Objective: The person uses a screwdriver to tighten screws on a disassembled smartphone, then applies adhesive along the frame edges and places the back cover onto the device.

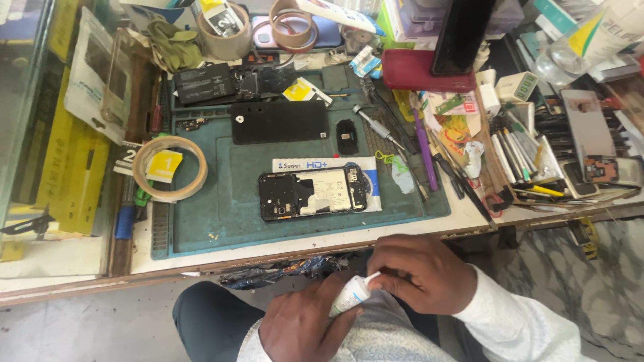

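Observation:
A small white tube (pixel 351 295) with a thin nozzle lies between both hands, low over my lap. My left hand (pixel 305 325) grips the tube's body. At the nozzle end, my right hand (pixel 419 271) pinches the tip with its fingers closed. Above them on the green work mat (pixel 221 221) an opened phone body (pixel 313 193) lies face down with its inner parts showing, on a white and blue packet (pixel 322 165). A black back cover (pixel 280 121) lies further up the mat.
A tape roll (pixel 170 168) with a yellow label sits at the mat's left. More tape rolls (pixel 293 25), a battery (pixel 204 82), screwdrivers and tweezers (pixel 429 151), a red case (pixel 429 72) and a tray of tools (pixel 530 161) crowd the bench. The wooden bench edge (pixel 268 258) runs just above my hands.

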